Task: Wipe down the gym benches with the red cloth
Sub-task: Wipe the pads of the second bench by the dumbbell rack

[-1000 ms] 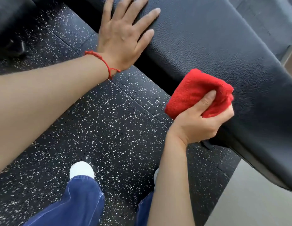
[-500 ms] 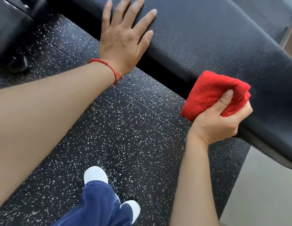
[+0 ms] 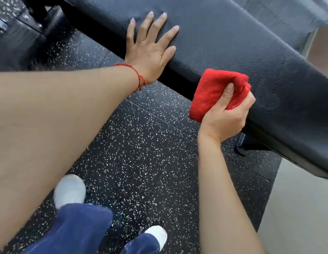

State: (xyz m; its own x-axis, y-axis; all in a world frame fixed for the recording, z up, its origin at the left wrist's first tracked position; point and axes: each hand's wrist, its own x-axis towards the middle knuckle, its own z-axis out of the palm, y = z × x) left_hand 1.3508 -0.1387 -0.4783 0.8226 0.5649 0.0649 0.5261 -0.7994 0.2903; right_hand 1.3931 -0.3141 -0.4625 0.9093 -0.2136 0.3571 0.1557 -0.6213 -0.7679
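Observation:
A long black padded gym bench (image 3: 223, 43) runs diagonally from the top left to the right edge. My left hand (image 3: 150, 50) lies flat on its top with fingers spread; a red string bracelet circles the wrist. My right hand (image 3: 227, 114) grips a bunched red cloth (image 3: 211, 90) and holds it against the bench's near side edge, thumb pressed into the fabric.
Black rubber floor (image 3: 141, 153) with white speckles lies below the bench. My white shoes (image 3: 69, 191) and blue trousers show at the bottom. A bench leg (image 3: 242, 145) stands under the pad. Dark equipment (image 3: 22, 33) sits at the top left; pale flooring (image 3: 297, 208) at the right.
My right hand has carried the red cloth along the bench's near edge toward the right. The left hand has stayed flat on the pad while my feet stepped sideways.

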